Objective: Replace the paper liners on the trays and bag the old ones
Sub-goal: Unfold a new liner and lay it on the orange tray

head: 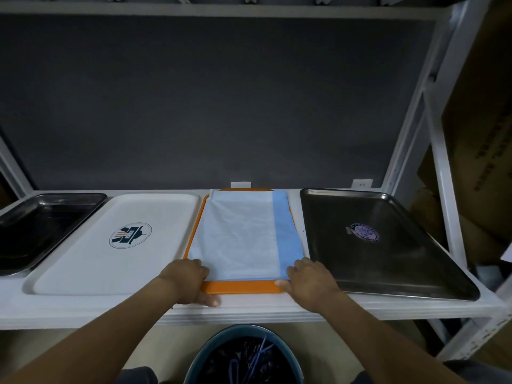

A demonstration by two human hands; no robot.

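Beneath hands (pixel 184 278) (pixel 307 281), tray (pixel 243 287) corners hidden.

A storeroom: white metal shelving (pixel 432 112) fills the frame, cardboard boxes (pixel 482 112) stacked at right, serving trays (pixel 388 239) lined along one shelf.

**White racking against a dark grey wall**

A matte, dimly lit dark grey wall (pixel 221 106) stands beyond the left hand (pixel 188 281) and right hand (pixel 307 284). A white shelf (pixel 83 311) runs under both, and an upper shelf (pixel 221 8) spans overhead. Right of the right hand rise white uprights (pixel 443 173), with brown cardboard boxes (pixel 482 112) beyond them. Beige floor (pixel 182 336) shows below.
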